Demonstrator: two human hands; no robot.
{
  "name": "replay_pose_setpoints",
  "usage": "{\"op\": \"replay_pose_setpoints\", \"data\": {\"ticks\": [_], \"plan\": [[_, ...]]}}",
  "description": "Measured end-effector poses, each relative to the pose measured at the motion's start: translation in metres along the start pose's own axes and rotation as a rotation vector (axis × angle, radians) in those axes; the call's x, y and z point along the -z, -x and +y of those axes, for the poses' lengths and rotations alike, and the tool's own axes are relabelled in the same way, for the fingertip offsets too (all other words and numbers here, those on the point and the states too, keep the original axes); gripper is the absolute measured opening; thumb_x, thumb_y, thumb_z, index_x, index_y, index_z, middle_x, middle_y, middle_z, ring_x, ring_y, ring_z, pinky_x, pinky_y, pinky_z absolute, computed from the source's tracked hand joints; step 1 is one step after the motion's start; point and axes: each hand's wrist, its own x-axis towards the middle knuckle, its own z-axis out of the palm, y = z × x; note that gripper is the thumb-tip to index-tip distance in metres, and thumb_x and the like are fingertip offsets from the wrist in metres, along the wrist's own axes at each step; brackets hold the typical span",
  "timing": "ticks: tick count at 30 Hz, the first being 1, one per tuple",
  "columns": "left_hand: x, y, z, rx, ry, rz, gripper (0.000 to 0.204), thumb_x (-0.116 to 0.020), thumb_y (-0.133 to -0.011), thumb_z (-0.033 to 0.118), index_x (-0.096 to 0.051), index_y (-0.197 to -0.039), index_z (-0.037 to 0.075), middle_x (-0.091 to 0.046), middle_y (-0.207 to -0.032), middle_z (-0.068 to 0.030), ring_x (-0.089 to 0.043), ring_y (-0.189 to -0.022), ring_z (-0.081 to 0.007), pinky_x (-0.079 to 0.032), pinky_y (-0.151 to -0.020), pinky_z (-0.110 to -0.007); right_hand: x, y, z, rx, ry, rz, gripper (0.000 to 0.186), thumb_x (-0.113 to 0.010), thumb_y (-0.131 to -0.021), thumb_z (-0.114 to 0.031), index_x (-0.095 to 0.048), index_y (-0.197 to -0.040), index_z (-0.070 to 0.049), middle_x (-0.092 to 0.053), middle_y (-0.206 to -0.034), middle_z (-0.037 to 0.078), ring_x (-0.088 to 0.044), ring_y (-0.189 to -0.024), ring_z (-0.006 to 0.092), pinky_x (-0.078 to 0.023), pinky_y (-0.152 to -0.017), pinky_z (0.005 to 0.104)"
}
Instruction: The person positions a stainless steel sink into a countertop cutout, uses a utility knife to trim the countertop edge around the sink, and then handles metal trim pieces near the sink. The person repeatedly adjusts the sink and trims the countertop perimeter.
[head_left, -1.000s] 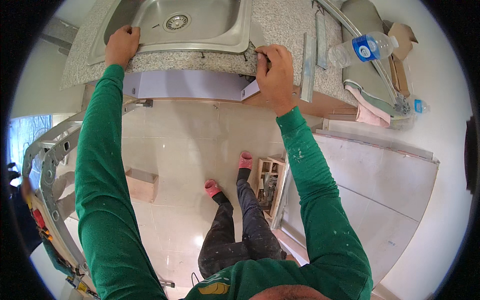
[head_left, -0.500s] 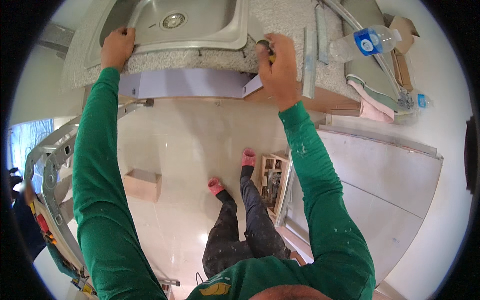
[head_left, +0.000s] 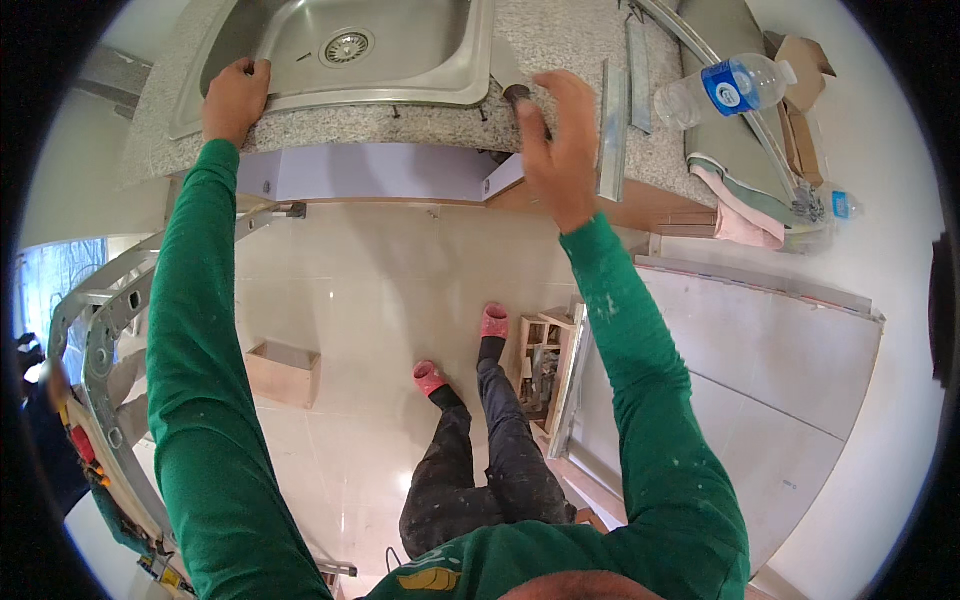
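Note:
A stainless steel sink (head_left: 380, 97) is set in the speckled stone countertop (head_left: 440, 122). At the near left part of its rim rests my left hand (head_left: 235, 100), fingers curled. A small dark spot shows at those fingertips, too small to name. Right of the sink, my right hand (head_left: 563, 150) is around the dark handle of a putty knife (head_left: 516, 93), with thumb and forefinger set apart. Its pale blade points away from me, beside the sink's right corner. Part of the handle is hidden behind my thumb. Small dark clips (head_left: 484, 114) stick out along the sink's near edge.
Metal strips (head_left: 614, 130), a water bottle (head_left: 735, 88) and a pink cloth (head_left: 738, 212) lie on the right of the counter. A drawer front (head_left: 380, 168) sits below. A ladder (head_left: 105, 340) stands left; a wooden box (head_left: 283, 372) and large boards (head_left: 740, 330) are on the floor side.
My right thumb and forefinger have spread on the putty knife, and more of its blade and handle end shows. The left hand has stayed at the sink rim.

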Motion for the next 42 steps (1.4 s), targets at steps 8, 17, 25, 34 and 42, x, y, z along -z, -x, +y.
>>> {"op": "replay_pose_setpoints", "data": {"ticks": [8,17,25,34,42], "plan": [[0.001,0.000,0.010,0.028,-0.005,-0.052,0.056,-0.049,-0.098,0.048,-0.074,-0.121,0.003,-0.071,-0.119,-0.0293,-0.065,-0.115,-0.0499,-0.050,-0.102,-0.053,-0.009,-0.001,0.016,-0.021,0.097,0.103,0.033,-0.065,-0.098,-0.012,-0.059,-0.127,0.002,-0.056,-0.128,0.024,-0.054,-0.120,0.0422,-0.045,-0.104,0.0474],[0.004,-0.005,-0.012,0.012,-0.054,-0.042,0.060,-0.049,-0.096,0.050,-0.072,-0.129,0.005,-0.072,-0.122,-0.0249,-0.067,-0.115,-0.0451,-0.052,-0.102,-0.051,0.030,0.008,-0.008,0.176,0.157,0.018,0.037,-0.069,-0.093,-0.008,-0.058,-0.126,0.002,-0.057,-0.129,0.024,-0.055,-0.121,0.0434,-0.044,-0.105,0.0472],[0.004,-0.004,0.002,0.045,-0.011,-0.066,0.058,-0.051,-0.097,0.050,-0.073,-0.124,0.003,-0.072,-0.120,-0.0261,-0.067,-0.114,-0.0467,-0.052,-0.102,-0.052,-0.012,-0.009,0.014,-0.015,-0.036,-0.060,0.036,-0.071,-0.093,-0.011,-0.059,-0.124,0.003,-0.057,-0.125,0.024,-0.056,-0.115,0.0433,-0.046,-0.101,0.0484],[0.006,-0.001,0.003,0.031,-0.012,-0.041,0.058,-0.051,-0.099,0.049,-0.072,-0.125,0.003,-0.072,-0.119,-0.0268,-0.067,-0.114,-0.0468,-0.051,-0.102,-0.051,-0.018,-0.007,0.019,0.058,0.160,0.084,0.036,-0.069,-0.098,-0.019,-0.059,-0.125,0.002,-0.059,-0.123,0.025,-0.057,-0.114,0.0455,-0.047,-0.100,0.0507],[0.009,0.002,0.012,0.083,-0.013,-0.039,0.055,-0.052,-0.095,0.048,-0.074,-0.126,0.008,-0.074,-0.120,-0.0219,-0.068,-0.115,-0.0432,-0.053,-0.102,-0.049,-0.015,-0.003,0.023,-0.160,0.086,-0.093,0.029,-0.066,-0.099,-0.016,-0.062,-0.122,0.000,-0.063,-0.120,0.022,-0.064,-0.105,0.0406,-0.053,-0.090,0.0459]]}}
